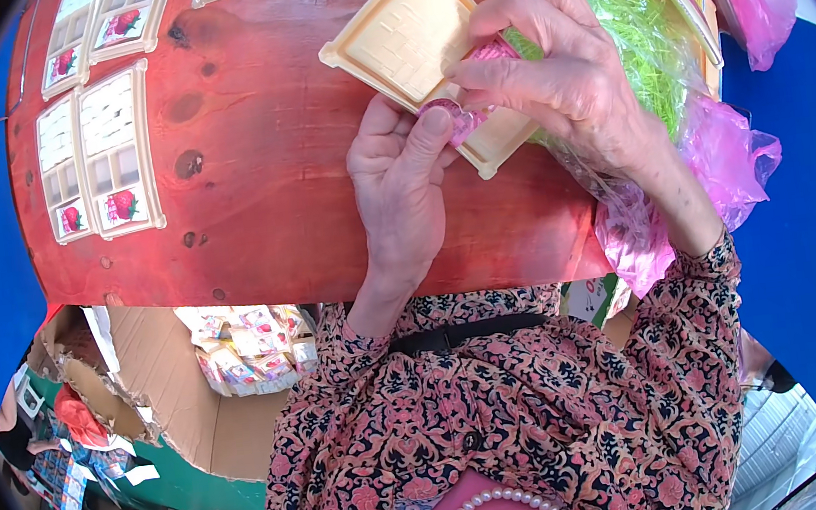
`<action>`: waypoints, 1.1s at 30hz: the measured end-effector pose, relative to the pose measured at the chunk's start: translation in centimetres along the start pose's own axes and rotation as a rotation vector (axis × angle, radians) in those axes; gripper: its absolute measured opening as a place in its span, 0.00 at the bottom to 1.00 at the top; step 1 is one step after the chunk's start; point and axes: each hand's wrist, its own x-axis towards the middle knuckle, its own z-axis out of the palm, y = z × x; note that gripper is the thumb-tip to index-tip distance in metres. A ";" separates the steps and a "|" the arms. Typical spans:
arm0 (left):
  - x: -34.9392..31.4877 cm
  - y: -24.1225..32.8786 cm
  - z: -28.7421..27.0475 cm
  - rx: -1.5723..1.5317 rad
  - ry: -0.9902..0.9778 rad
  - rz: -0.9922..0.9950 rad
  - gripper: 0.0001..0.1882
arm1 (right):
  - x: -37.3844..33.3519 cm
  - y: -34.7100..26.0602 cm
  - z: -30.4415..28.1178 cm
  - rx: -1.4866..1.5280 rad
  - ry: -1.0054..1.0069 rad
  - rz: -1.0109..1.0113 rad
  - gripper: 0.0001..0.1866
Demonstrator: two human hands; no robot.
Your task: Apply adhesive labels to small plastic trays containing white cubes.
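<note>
A cream plastic tray (412, 28) with a woven pattern on its panel is tilted above the red table. My left hand (400, 185) grips its lower edge, thumb on top. Near that thumb lies a shiny pink crinkled piece (468, 122), partly covered by the fingers. Over the same part of the tray, my right hand (574, 75) has thumb and fingertips closed in a pinch. More pink shows beneath its fingers, but what lies in the pinch is too small to name.
Several cream trays with strawberry pictures (120, 157) lie at the table's left. At right, a clear bag of green shreds (617, 10) and a pink plastic bag (733, 147) crowd the edge. Below, a cardboard box (165, 373) stands beside a bag of small packets (252, 343).
</note>
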 end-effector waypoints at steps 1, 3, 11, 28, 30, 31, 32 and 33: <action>0.0 0.0 0.0 0.010 -0.005 0.012 0.14 | 0.0 0.1 0.1 0.019 0.008 0.009 0.12; 0.0 0.1 0.0 0.020 -0.009 0.025 0.14 | 0.1 0.3 0.1 0.009 -0.002 0.008 0.11; 0.0 0.1 0.0 0.036 0.013 0.040 0.13 | 0.7 2.2 1.3 -0.060 -0.013 -0.076 0.09; 0.2 0.5 0.1 -0.007 0.033 -0.070 0.13 | 0.5 3.7 -1.1 0.612 -0.312 0.133 0.06; 0.2 0.4 0.1 -0.001 0.044 -0.057 0.13 | 0.3 3.7 -1.2 0.712 -0.342 0.206 0.06; 0.2 0.3 0.0 0.008 0.046 -0.051 0.13 | 0.2 3.6 -1.3 0.807 -0.368 0.280 0.07; 0.2 0.2 0.0 0.017 0.048 -0.045 0.13 | 0.1 3.8 -1.3 0.810 -0.368 0.280 0.07; 0.3 0.2 0.0 0.018 0.051 -0.044 0.13 | 0.0 4.0 -1.1 0.817 -0.394 0.271 0.05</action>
